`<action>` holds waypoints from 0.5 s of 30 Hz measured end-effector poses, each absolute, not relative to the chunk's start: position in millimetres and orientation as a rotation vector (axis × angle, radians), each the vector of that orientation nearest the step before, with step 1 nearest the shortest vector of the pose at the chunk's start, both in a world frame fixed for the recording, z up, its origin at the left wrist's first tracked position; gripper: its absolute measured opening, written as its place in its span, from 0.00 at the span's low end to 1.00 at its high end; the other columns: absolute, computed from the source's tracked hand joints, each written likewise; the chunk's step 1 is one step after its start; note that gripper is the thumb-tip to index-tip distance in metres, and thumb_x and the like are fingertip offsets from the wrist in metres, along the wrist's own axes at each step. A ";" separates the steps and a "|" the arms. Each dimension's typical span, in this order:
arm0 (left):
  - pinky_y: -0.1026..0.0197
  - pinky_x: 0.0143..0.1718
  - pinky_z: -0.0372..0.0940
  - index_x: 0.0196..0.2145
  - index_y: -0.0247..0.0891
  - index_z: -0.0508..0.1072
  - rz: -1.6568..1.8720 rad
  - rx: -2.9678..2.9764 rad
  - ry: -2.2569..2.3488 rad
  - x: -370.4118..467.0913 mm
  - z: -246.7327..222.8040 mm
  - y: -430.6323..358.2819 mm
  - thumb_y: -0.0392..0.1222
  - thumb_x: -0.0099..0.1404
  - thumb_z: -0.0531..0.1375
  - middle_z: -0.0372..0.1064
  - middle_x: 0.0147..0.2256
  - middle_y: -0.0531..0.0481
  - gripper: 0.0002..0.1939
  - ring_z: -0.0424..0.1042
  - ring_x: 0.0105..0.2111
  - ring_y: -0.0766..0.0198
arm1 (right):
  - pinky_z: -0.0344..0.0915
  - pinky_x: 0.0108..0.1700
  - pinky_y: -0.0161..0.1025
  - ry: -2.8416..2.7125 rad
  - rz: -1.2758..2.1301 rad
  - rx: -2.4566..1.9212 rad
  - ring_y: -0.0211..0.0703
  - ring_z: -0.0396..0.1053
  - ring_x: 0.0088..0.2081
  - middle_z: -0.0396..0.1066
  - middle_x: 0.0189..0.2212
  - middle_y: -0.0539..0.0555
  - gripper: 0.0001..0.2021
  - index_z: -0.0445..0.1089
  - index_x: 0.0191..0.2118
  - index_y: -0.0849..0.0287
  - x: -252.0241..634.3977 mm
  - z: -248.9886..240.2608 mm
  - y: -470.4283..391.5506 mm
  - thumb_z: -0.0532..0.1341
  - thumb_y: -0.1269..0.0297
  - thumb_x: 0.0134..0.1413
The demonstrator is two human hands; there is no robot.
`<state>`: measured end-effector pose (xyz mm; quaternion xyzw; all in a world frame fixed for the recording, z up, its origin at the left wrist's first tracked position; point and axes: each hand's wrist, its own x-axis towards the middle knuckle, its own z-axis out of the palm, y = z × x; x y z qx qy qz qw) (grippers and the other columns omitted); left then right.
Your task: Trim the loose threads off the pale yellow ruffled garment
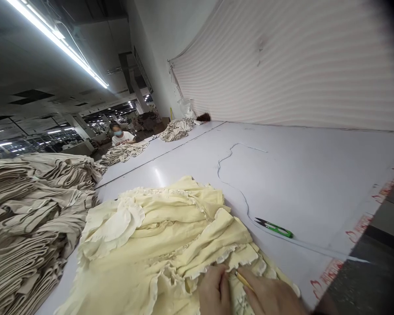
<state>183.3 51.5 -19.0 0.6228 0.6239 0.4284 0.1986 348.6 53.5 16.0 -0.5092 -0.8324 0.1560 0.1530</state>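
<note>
A heap of pale yellow garments (144,253) with white ruffled trim lies on the table below me. My left hand (216,291) is closed on the ruffled edge of one garment, fingers curled into the cloth. Close by on the right, my right hand (271,296) grips a slim yellow tool (243,280) with its tip at the same edge; its exact kind does not show. Green-handled thread snips (276,228) lie on the table beyond my right hand, touching or close to a thin pale cord (218,168).
Tall stacks of beige folded garments (29,227) stand on the left. More beige piles (175,130) lie at the far end of the white table (298,175), where a masked person (121,136) is. A striped sheet (292,65) hangs behind the table. Red-printed tape (357,227) runs along the right edge.
</note>
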 end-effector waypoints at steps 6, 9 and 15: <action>0.57 0.35 0.61 0.32 0.44 0.72 1.105 2.204 2.051 195.3 -37.3 40.6 0.36 0.67 0.50 0.73 0.26 0.50 0.12 0.72 0.28 0.58 | 0.62 0.25 0.36 -2.491 0.349 -1.508 0.52 0.77 0.27 0.78 0.25 0.56 0.18 0.71 0.48 0.63 324.6 10.9 66.2 0.51 0.74 0.54; 0.59 0.32 0.59 0.27 0.42 0.67 0.929 1.991 2.125 191.6 -13.8 53.1 0.37 0.67 0.50 0.70 0.25 0.51 0.11 0.71 0.28 0.59 | 0.64 0.26 0.37 -2.513 0.386 -1.360 0.51 0.77 0.28 0.78 0.27 0.53 0.18 0.71 0.49 0.56 346.1 16.3 67.9 0.51 0.70 0.56; 0.61 0.33 0.59 0.27 0.42 0.63 0.806 1.659 2.030 181.1 19.7 71.3 0.36 0.65 0.49 0.70 0.27 0.51 0.09 0.69 0.29 0.61 | 0.70 0.40 0.37 -2.170 0.730 -1.243 0.47 0.76 0.43 0.77 0.45 0.55 0.21 0.68 0.56 0.53 361.1 21.5 65.7 0.46 0.64 0.64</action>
